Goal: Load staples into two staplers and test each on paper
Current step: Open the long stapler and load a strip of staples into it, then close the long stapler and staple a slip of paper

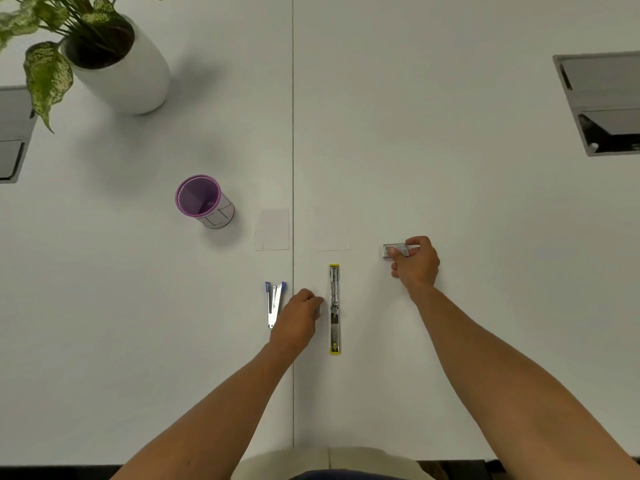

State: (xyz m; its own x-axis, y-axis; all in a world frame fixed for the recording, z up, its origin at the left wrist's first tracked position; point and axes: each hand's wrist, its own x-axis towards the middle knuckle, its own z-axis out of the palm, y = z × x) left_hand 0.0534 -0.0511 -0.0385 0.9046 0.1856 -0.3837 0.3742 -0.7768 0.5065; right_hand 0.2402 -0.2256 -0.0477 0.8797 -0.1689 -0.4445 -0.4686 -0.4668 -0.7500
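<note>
1. White worktop (450,133) with a thin seam running straight down the middle, a potted plant (114,64) off in the far left corner and a purple mesh pen cup (202,200) closer in.
2. 2 small sheets of paper (273,230) lie either side of the seam, the right one (332,233) so pale it barely shows.
3. Yellow stapler (334,308) is flipped fully open, lying flat just right of the seam, below the right sheet.
4. Blue stapler (274,303) sits left of the seam, opened in a V.
5. Right hand (415,263) is reaching out to the right, grip pinched on a little box of staples (394,250) between thumb and fingers, right at the worktop surface.
6. Left hand (298,317) sits between the 2 staplers, fingers loosely curled, holding nothing, fingertips near the yellow one. Can't tell if they actually touch it.
</note>
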